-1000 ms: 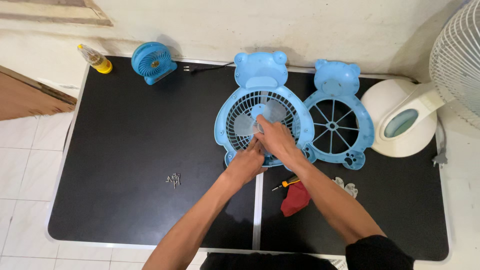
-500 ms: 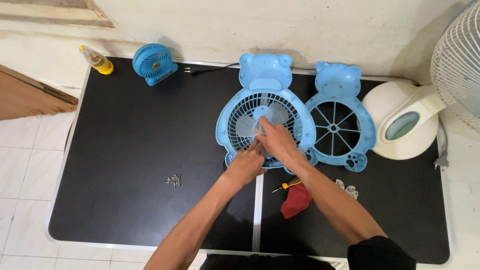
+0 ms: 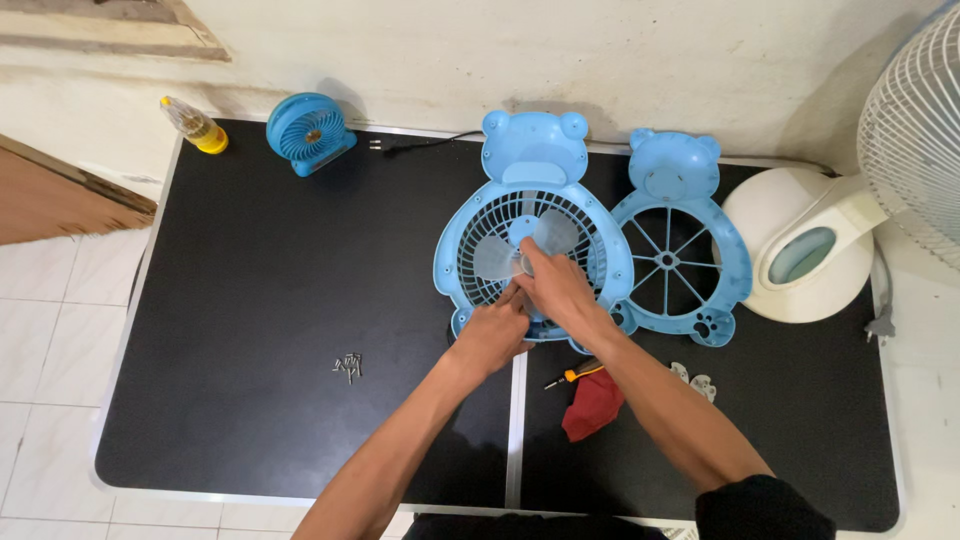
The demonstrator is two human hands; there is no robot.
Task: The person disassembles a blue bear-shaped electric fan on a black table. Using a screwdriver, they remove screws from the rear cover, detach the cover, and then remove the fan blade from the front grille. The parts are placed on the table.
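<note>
A: Nearest the table (image 3: 250,330) edge, what lies loose?

B: A red cloth (image 3: 592,402), a small screwdriver (image 3: 572,372) just beyond it, white clips (image 3: 695,377) to the right, and a little heap of screws (image 3: 347,366) well apart to the left.

A: And the hands?

B: Both rest on the lower half of the blue bear-shaped fan (image 3: 532,240), which lies flat at mid-table. The left hand (image 3: 490,335) is curled, fingertips pressed at the lower rim of the grille; I cannot tell whether it pinches anything. The right hand (image 3: 556,285) is partly closed, fingers laid over the hub of the translucent blades (image 3: 510,250).

A: How is this step best done?

B: In my judgement: keep the left hand bracing the housing so it does not slide. Grip at the hub, not the blade tips; thin plastic of that kind probably flexes. Apply force straight along the shaft, without tilting.

A: Further back?

B: The matching rear cover (image 3: 672,240) lies just beside the fan, on the right. Beyond that, a white fan base (image 3: 800,250). At the far edge, a small blue fan (image 3: 305,130) and a yellow bottle (image 3: 195,125).
</note>
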